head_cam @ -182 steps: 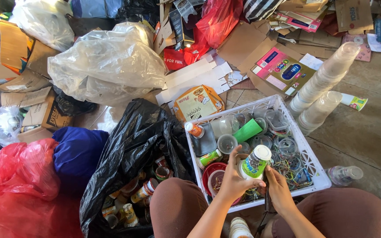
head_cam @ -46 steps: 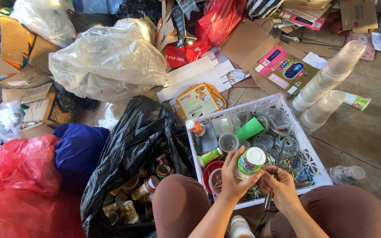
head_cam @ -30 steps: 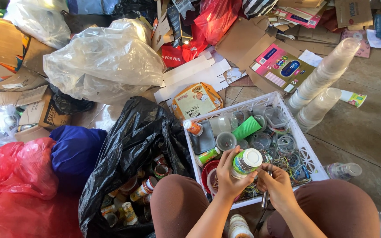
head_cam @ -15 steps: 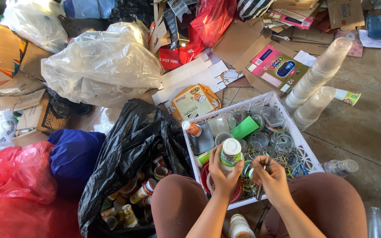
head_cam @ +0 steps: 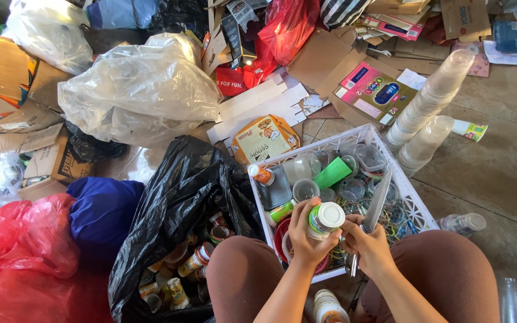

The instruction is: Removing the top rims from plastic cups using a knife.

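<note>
My left hand [head_cam: 304, 234] grips a small green-labelled plastic bottle with a white cap [head_cam: 325, 218], held upright over the near edge of a white plastic crate [head_cam: 421, 210]. My right hand [head_cam: 368, 246] holds a knife [head_cam: 376, 204] whose long blade points up and away beside the bottle. The crate holds clear cups, lids, a green cup [head_cam: 332, 173], an orange-capped bottle [head_cam: 260, 174] and rubber bands. My knees frame the crate's near side.
An open black bag [head_cam: 175, 209] of cans and bottles lies left of the crate, with red [head_cam: 22, 263] and blue [head_cam: 100, 212] bags beyond. Stacked clear cups [head_cam: 429, 101] lie right. Cardboard boxes, a large clear bag [head_cam: 136, 93] and flattened cartons fill the back. A small bottle [head_cam: 463, 222] lies on the tiles.
The bottle in my left hand has stayed over the crate's near edge, shifting slightly. My right hand now grips a knife with the blade raised; at first it held none.
</note>
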